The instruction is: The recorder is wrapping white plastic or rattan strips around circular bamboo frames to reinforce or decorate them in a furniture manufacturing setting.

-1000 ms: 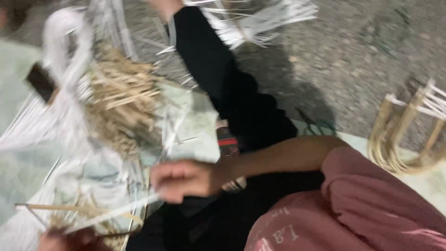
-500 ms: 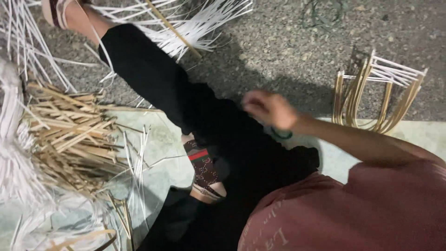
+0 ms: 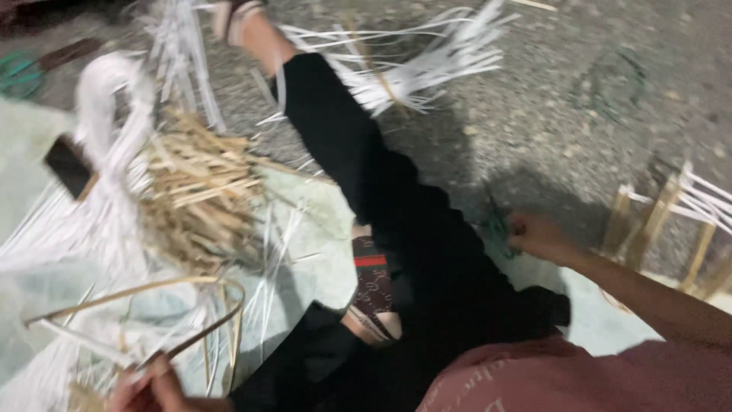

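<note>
The left hand (image 3: 149, 389) is pinching a bent cane strip (image 3: 145, 301), barely shaped; the right hand (image 3: 537, 236) is closing on green scissors (image 3: 496, 225) right of the black-trousered leg (image 3: 381, 206); cut cane pile (image 3: 194, 198) lying unused.

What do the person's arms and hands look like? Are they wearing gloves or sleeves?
No gloves: both hands are bare. The right hand leads into a bare forearm, with a dusty pink short sleeve near the shoulder. Only part of the left hand shows at the bottom edge; its arm is out of view.
</note>
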